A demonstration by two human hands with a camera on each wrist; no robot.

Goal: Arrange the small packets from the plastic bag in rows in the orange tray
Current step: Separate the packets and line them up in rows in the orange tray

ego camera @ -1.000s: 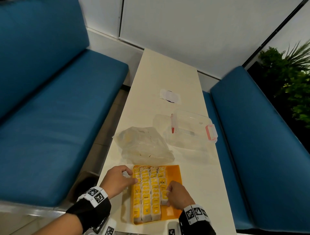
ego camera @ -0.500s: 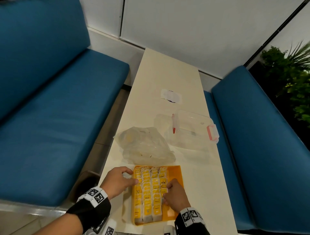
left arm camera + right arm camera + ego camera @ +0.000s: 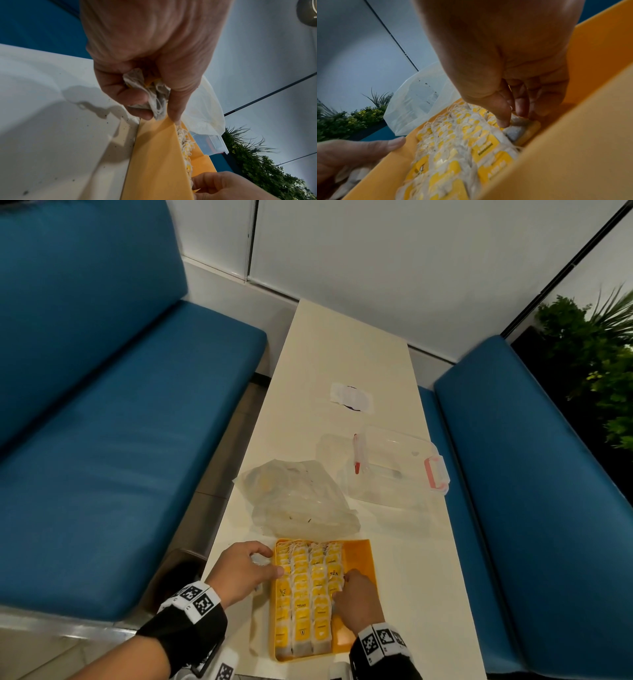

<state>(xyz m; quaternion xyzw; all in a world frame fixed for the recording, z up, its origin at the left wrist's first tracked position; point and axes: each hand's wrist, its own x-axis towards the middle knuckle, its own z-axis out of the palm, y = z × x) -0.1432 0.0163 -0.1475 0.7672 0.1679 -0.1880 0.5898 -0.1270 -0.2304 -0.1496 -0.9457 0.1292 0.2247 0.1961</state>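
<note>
1. Right hand [image 3: 356,597] pinches one packet [image 3: 515,132] down at the fourth row's near end, inside the tray [image 3: 359,556].
2. Left hand [image 3: 245,571] clutches a few spare packets [image 3: 150,97], thumb on the tray's left rim.
3. Four rows so far; tags read "RELAX" and "TEA".
4. Just beyond both hands: the bag [image 3: 298,501].

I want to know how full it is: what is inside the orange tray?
The orange tray holds four rows of yellow-tagged packets, with a bare strip along its right wall. The right hand covers part of the fourth row.
</note>
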